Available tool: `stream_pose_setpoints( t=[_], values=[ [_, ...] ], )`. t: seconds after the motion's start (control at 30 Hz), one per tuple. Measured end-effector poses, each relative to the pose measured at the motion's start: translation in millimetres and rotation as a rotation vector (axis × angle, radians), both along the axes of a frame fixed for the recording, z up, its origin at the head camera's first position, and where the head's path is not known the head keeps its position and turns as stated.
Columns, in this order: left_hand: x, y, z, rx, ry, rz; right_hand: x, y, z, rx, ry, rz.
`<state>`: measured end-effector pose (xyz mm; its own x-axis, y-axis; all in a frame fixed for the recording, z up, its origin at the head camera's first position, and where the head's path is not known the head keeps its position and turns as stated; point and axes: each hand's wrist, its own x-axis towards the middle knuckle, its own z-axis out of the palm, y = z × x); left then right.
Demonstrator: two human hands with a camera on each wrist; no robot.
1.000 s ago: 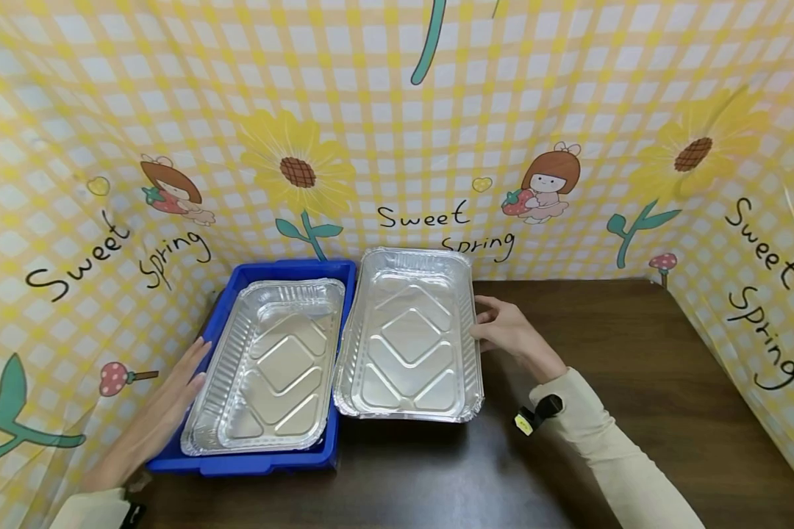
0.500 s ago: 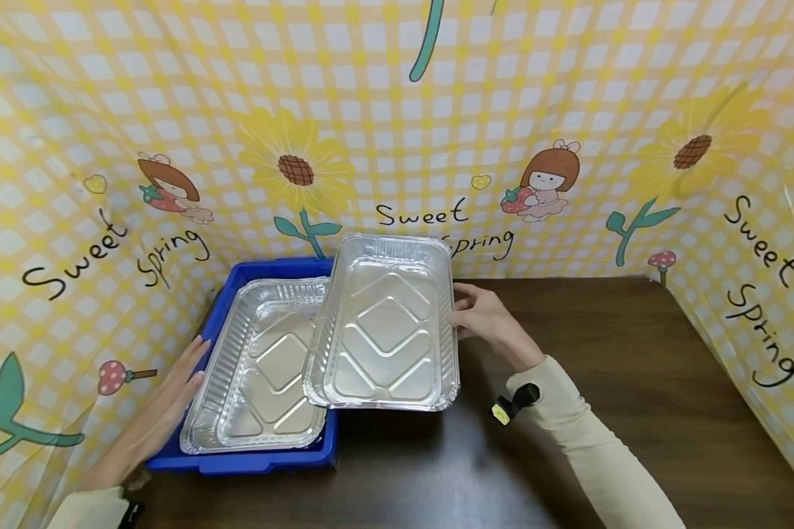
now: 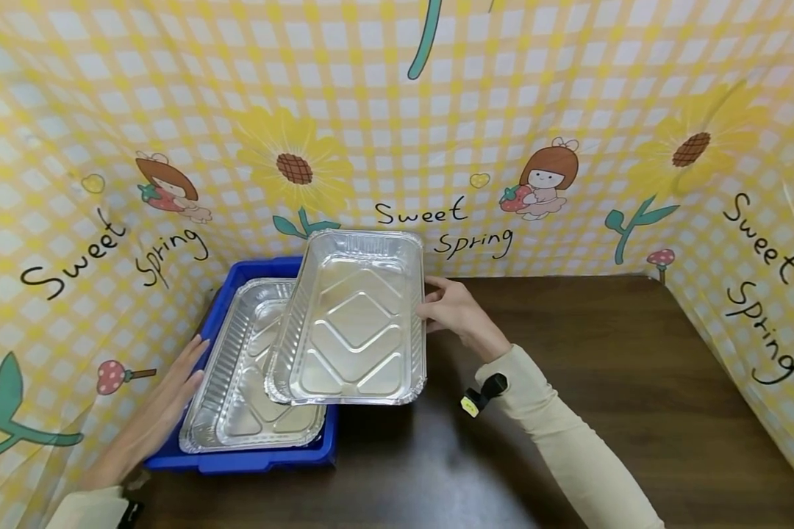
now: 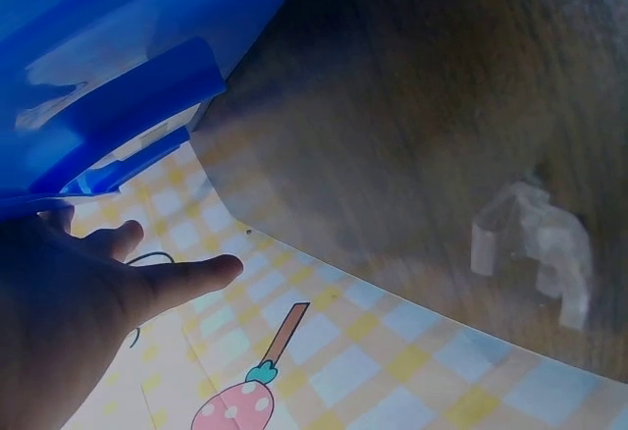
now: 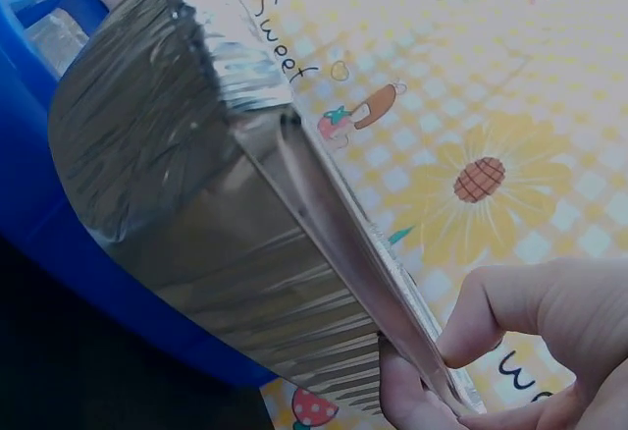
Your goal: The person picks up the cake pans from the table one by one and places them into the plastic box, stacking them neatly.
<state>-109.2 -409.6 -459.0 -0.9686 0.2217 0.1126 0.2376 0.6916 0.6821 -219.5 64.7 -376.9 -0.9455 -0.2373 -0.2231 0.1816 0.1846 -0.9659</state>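
Observation:
My right hand [image 3: 459,312] pinches the right rim of a rectangular foil pan [image 3: 357,323]. Thumb and fingers grip that rim in the right wrist view, where the ribbed outer side of the pan [image 5: 235,224] shows. The held pan is raised and partly covers a second foil pan [image 3: 228,389], which sits in a blue plastic bin [image 3: 265,463]. At the bin's left side lies my left hand [image 3: 152,426], its fingers extended along the wall. From the left wrist, the hand [image 4: 98,293] appears beside the bin's handle [image 4: 147,106], thumb sticking out.
A dark wooden table [image 3: 602,411] extends to the right of the bin. Yellow checked cloth [image 3: 397,132] hangs behind and at both sides, close to the bin's left. A crumpled clear strip [image 4: 540,243] lies on the table in the left wrist view.
My right hand has carried the held foil pan leftward, from beside the bin to partly above the pan inside it. The left hand and the bin have stayed put.

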Motion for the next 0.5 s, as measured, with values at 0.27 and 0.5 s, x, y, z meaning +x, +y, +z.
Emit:
stream_pose_setpoints(
  t=[0.27,0.5],
  values=[
    [0.3,0.6,0.6,-0.014,0.008,-0.003,-5.1,-19,2.5,-0.020,0.027,-0.013],
    [-1.9,-0.5,-0.3,-0.012,0.019,-0.008,-9.0,-35,4.6,-0.006,0.024,0.011]
  ],
)
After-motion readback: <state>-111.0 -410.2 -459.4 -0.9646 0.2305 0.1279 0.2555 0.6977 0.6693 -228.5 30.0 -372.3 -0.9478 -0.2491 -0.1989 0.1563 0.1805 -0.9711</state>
